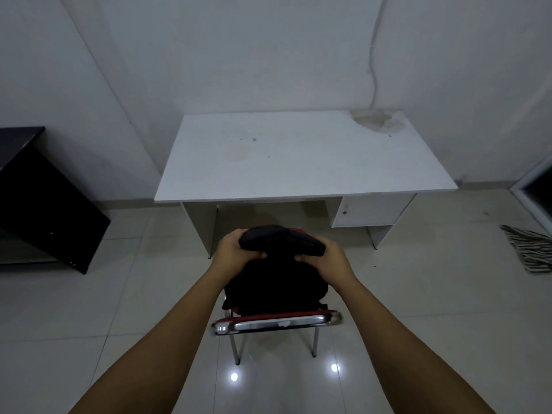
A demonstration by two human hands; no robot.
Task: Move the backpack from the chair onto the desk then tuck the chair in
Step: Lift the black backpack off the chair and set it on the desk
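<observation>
left hand [236, 248], right hand [327, 259] clasp backpack [277, 282] top | chair [277, 319] seat hidden

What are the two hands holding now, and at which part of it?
The black backpack on the chair: left hand and right hand grip the two sides of its top.
</observation>
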